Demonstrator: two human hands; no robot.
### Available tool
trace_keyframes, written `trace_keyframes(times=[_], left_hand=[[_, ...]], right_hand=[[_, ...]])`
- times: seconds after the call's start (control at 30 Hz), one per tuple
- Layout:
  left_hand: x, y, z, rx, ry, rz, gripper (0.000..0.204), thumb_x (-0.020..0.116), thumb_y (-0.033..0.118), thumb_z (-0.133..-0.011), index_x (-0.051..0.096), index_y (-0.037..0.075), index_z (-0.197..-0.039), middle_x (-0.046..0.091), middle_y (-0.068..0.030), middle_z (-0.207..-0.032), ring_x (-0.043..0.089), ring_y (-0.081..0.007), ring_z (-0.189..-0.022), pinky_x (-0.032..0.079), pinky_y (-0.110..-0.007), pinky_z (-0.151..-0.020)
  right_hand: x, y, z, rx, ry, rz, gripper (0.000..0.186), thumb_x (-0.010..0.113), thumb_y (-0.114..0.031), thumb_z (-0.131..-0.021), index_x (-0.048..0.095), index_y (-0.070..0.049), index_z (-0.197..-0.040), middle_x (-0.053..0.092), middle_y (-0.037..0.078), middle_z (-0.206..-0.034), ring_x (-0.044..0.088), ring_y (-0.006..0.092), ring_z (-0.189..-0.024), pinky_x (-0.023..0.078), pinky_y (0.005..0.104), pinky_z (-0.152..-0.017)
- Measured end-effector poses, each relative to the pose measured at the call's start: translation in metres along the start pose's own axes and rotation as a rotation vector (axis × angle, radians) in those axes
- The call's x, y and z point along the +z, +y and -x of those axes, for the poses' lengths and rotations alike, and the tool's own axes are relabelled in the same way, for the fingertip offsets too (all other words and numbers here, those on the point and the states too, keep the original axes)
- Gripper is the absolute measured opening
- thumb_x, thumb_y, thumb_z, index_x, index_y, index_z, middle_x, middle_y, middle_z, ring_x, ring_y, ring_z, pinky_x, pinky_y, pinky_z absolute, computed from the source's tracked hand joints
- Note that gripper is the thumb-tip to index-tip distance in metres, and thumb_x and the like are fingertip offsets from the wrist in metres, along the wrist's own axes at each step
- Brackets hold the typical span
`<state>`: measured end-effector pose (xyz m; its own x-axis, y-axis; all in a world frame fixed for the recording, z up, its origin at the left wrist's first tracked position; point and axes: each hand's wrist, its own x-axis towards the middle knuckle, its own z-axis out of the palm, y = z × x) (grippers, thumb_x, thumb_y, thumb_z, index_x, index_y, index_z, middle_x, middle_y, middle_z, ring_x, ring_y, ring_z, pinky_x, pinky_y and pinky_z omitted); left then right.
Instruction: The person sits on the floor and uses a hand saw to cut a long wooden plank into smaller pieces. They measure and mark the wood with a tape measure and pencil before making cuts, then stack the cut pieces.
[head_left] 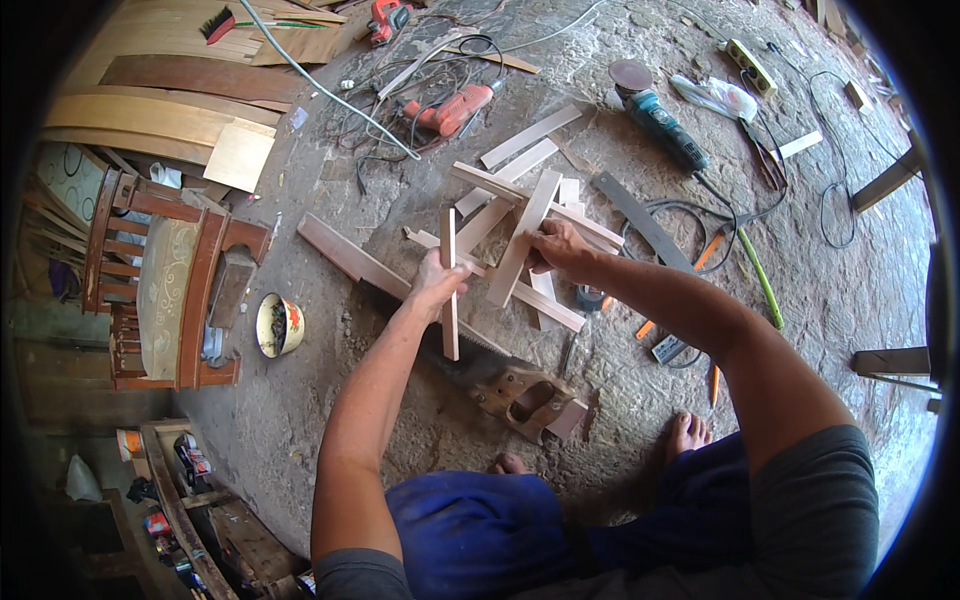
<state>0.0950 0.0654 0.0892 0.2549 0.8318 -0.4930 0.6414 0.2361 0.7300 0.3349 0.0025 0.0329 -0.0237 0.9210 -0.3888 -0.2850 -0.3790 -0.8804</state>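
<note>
My left hand (443, 277) grips a narrow pale wooden slat (450, 325), held lengthwise away from me above a hand saw (528, 397). My right hand (557, 247) has its fingers closed on a wider pale plank (540, 195), slanting over a loose pile of cut wooden strips (525, 133). A longer board (340, 250) lies to the left of the pile, beside the saw blade, which is partly hidden by the slat and my left hand.
An angle grinder (660, 125), red power drill (450, 110), cables, dark steel bar (630, 210) and pliers (760, 150) lie on the concrete floor. A wooden chair (205, 300) and enamel bowl (280, 325) are left. Dark legs (890, 360) stand at right.
</note>
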Motion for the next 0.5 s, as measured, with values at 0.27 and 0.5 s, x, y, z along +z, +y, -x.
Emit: trace_keyframes(times=[0.27, 0.5], left_hand=[[-0.001, -0.045, -0.014, 0.139, 0.136, -0.258, 0.062, 0.075, 0.018, -0.085, 0.039, -0.001, -0.131, 0.056, -0.0127, -0.114, 0.061, -0.0213, -0.093, 0.054, -0.037, -0.079], [0.007, -0.008, 0.015, 0.435, 0.364, -0.719, 0.06, 0.076, 0.025, -0.08, 0.05, 0.01, -0.132, 0.058, -0.0176, -0.119, 0.06, -0.0344, -0.104, 0.049, -0.043, -0.092]], right_hand=[[0.009, 0.012, -0.014, 0.113, -0.048, -0.019, 0.028, 0.051, -0.026, -0.104, 0.062, -0.002, -0.111, 0.072, 0.01, -0.088, 0.071, 0.0183, -0.076, 0.062, 0.0313, -0.07], [0.015, 0.019, -0.015, 0.152, -0.009, 0.017, 0.03, 0.051, -0.029, -0.105, 0.065, -0.003, -0.105, 0.073, 0.011, -0.089, 0.073, 0.0188, -0.075, 0.062, 0.0305, -0.067]])
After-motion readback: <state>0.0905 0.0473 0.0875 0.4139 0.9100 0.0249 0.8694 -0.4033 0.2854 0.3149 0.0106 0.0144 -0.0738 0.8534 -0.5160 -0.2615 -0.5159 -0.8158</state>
